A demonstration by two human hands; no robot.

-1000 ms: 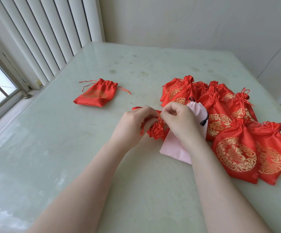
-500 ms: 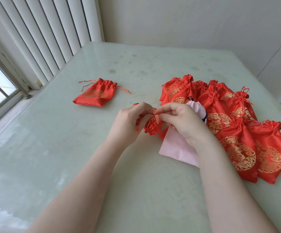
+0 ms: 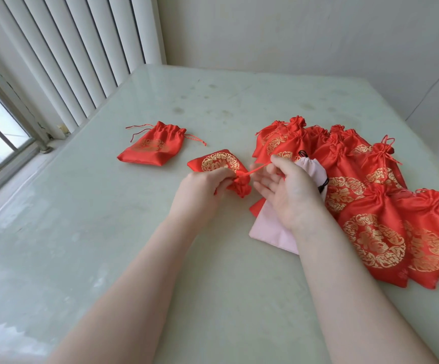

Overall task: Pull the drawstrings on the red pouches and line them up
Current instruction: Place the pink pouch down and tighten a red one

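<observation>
A red satin pouch (image 3: pixel 219 163) with a gold round emblem lies at the table's middle, its gathered mouth toward me. My left hand (image 3: pixel 200 191) grips that gathered mouth. My right hand (image 3: pixel 285 189) pinches the pouch's red drawstring (image 3: pixel 257 169), stretched between the two hands, with its other fingers spread. Another red pouch (image 3: pixel 151 149) lies alone to the left, cords loose. A heap of several red pouches (image 3: pixel 370 206) covers the right side.
A pale pink pouch (image 3: pixel 273 229) with a black cord lies under my right wrist, partly on the heap. The pale green table (image 3: pixel 108 258) meets vertical blinds (image 3: pixel 63 56) and a window on the left and a wall behind.
The pouch has been laid out flat, emblem up, away from me. My right hand has drawn its drawstring out to the right, opening a gap between the hands.
</observation>
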